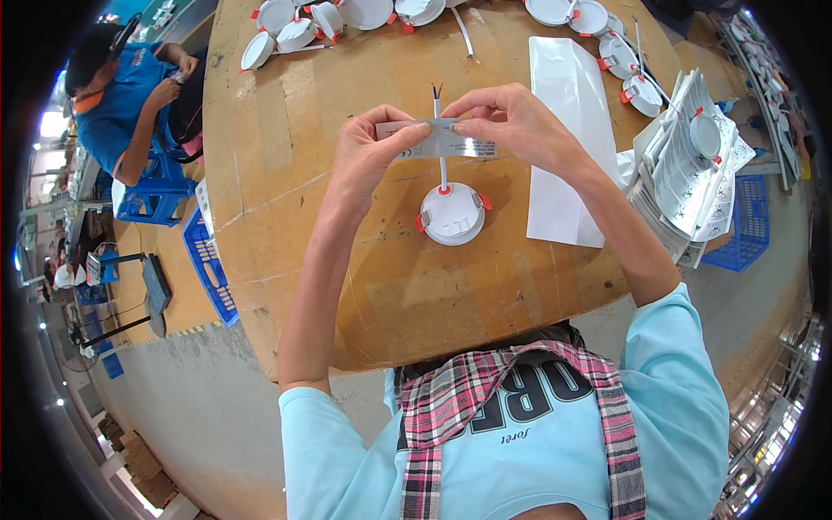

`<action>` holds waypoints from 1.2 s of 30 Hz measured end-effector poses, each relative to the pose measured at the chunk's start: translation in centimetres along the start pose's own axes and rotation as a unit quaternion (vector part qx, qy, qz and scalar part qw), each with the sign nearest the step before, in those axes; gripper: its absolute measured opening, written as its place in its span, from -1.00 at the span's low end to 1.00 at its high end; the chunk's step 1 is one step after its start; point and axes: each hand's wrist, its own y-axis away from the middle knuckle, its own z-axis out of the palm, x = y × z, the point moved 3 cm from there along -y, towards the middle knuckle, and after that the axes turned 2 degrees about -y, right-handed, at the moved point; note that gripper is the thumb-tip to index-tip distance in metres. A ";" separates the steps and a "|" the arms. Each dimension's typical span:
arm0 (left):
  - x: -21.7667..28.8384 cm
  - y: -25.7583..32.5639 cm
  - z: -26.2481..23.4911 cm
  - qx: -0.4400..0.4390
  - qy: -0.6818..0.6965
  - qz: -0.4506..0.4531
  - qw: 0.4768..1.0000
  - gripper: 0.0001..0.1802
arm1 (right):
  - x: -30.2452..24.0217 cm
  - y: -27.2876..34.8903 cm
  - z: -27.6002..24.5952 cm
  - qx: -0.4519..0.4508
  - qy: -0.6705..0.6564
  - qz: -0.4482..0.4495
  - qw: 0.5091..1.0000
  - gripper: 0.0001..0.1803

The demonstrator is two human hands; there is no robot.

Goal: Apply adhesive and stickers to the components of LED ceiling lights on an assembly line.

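A round white downlight (pixel 452 217) with red spring clips lies on the brown table in front of me. From it a white cable (pixel 443 166) runs away from me, ending in bare wire tips. Across this cable I hold a silvery printed label (pixel 477 146). My left hand (pixel 374 147) pinches its left part between thumb and fingers, and my right hand (pixel 498 123) pinches it just right of the cable. Both hands are closed and close together above the lamp. Whether the label sticks to the cable, I cannot tell.
Several more downlights (pixel 295 35) stand along the table's far edge, others (pixel 641 94) at the far right. A white glossy sheet (pixel 565 195) lies right of my hands. Beyond it leans a stack of printed sheets (pixel 680 186). Blue crates (pixel 206 264) flank the table. A co-worker (pixel 130 104) sits at left.
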 end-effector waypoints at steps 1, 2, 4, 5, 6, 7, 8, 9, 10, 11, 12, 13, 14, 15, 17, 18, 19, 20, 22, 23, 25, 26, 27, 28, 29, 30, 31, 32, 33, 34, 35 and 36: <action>-0.2 0.0 -0.1 -0.006 0.009 0.000 1.000 -0.82 | 0.0 -0.1 0.1 -0.004 -0.002 -0.002 1.000 -0.75; -0.3 -0.1 -0.2 -0.011 0.019 0.001 1.000 -0.83 | 0.0 -0.2 0.1 -0.009 -0.004 -0.005 1.000 -0.76; -0.7 -0.2 -0.4 -0.022 0.044 0.007 0.999 -0.85 | -0.3 -0.3 0.2 -0.015 -0.004 0.002 1.000 -0.76; -0.9 -0.2 -0.4 -0.034 0.071 0.013 0.997 -0.86 | -0.4 -0.3 0.2 -0.020 -0.004 0.011 1.000 -0.76; -0.9 -0.3 -0.4 -0.026 0.067 0.018 0.997 -0.86 | -0.2 -0.3 0.2 -0.025 -0.003 0.001 1.000 -0.76; -0.9 0.1 -0.4 -0.033 0.088 0.014 0.996 -0.86 | 0.4 -0.4 0.4 -0.025 -0.041 -0.010 0.999 -0.76; -1.0 0.0 0.0 -0.042 0.111 0.013 0.993 -0.86 | 0.8 -0.4 0.2 -0.025 -0.076 -0.019 0.997 -0.75; -1.2 -0.1 0.2 -0.051 0.115 0.020 0.992 -0.86 | 0.9 -0.3 -0.1 -0.020 -0.080 -0.015 0.996 -0.75; -1.3 -0.2 0.5 -0.059 0.119 0.027 0.991 -0.86 | 0.8 -0.1 -0.2 -0.015 -0.085 -0.011 0.996 -0.75; -1.1 -0.3 0.9 -0.070 0.120 0.022 0.990 -0.86 | 0.5 0.3 -0.6 -0.020 -0.094 -0.001 0.995 -0.75; -1.1 0.1 0.7 -0.078 0.124 0.019 0.989 -0.86 | -0.1 0.5 -0.4 -0.028 -0.100 0.009 0.995 -0.74; -1.1 0.2 0.6 -0.063 0.119 0.028 0.991 -0.86 | -0.4 0.8 -0.5 -0.040 -0.097 -0.005 0.994 -0.74; -1.4 0.2 0.7 -0.075 0.128 0.023 0.989 -0.85 | -0.4 0.9 -0.7 -0.050 -0.095 0.014 0.994 -0.73; -1.7 0.2 0.8 -0.087 0.136 0.018 0.987 -0.85 | -0.4 1.0 -0.8 -0.059 -0.092 0.034 0.993 -0.72; -2.0 0.1 1.0 -0.075 0.144 0.034 0.986 -0.84 | -0.6 1.3 -0.9 -0.063 -0.082 0.025 0.994 -0.72; -2.2 0.3 0.7 -0.072 0.156 0.040 0.984 -0.83 | -0.8 1.3 -0.7 -0.060 -0.077 0.027 0.995 -0.72; -1.4 0.7 0.8 -0.075 0.150 0.025 0.986 -0.81 | -1.4 1.6 -0.9 -0.033 -0.041 -0.020 0.998 -0.74; -1.2 0.7 0.9 -0.070 0.149 0.032 0.986 -0.81 | -1.8 1.7 -0.8 -0.035 -0.037 -0.027 0.998 -0.74; -1.0 0.6 1.3 -0.078 0.153 0.037 0.984 -0.80 | -2.2 1.5 -1.0 0.033 0.015 -0.019 0.999 -0.75; -1.0 0.6 1.3 -0.076 0.148 0.043 0.985 -0.79 | -2.2 1.3 -0.9 0.029 0.016 -0.023 0.999 -0.75; -0.9 0.4 1.5 -0.076 0.145 0.047 0.985 -0.79 | -1.7 0.9 -0.7 -0.009 0.010 -0.031 0.999 -0.76; -0.8 0.4 1.6 -0.082 0.142 0.048 0.985 -0.79 | -1.5 0.8 -0.7 -0.010 0.013 -0.033 0.999 -0.76; -0.8 0.3 1.7 -0.081 0.143 0.051 0.985 -0.79 | -1.2 0.7 -0.6 -0.019 -0.008 -0.032 0.999 -0.77; -0.7 0.3 1.8 -0.084 0.144 0.056 0.985 -0.79 | -1.1 0.6 -0.5 -0.029 -0.029 -0.031 0.999 -0.78; -0.6 0.3 1.8 -0.087 0.144 0.060 0.984 -0.79 | -1.1 0.5 -0.5 -0.031 -0.028 -0.031 0.999 -0.78; -0.7 0.2 1.7 -0.085 0.145 0.061 0.984 -0.79 | -1.2 0.4 -0.5 -0.028 -0.019 -0.030 0.999 -0.80; -0.8 0.1 1.7 -0.088 0.143 0.061 0.984 -0.78 | -1.3 0.4 -0.5 -0.025 -0.009 -0.027 0.999 -0.81; -0.9 0.1 1.6 -0.091 0.141 0.062 0.984 -0.78 | -1.5 0.4 -0.3 -0.026 -0.009 -0.026 0.999 -0.81; -1.0 0.1 1.5 -0.090 0.142 0.061 0.984 -0.78 | -1.9 0.4 0.0 -0.020 -0.036 -0.024 0.999 -0.83; -0.8 0.1 1.4 -0.088 0.143 0.062 0.984 -0.78 | -2.0 0.4 0.1 -0.012 -0.062 -0.021 0.998 -0.84; -0.7 0.1 1.4 -0.086 0.143 0.063 0.984 -0.79 | -1.9 0.3 0.0 -0.013 -0.062 -0.020 0.998 -0.84; -0.7 0.0 1.4 -0.087 0.144 0.062 0.984 -0.79 | -1.8 0.2 -0.1 -0.016 -0.045 -0.025 0.999 -0.84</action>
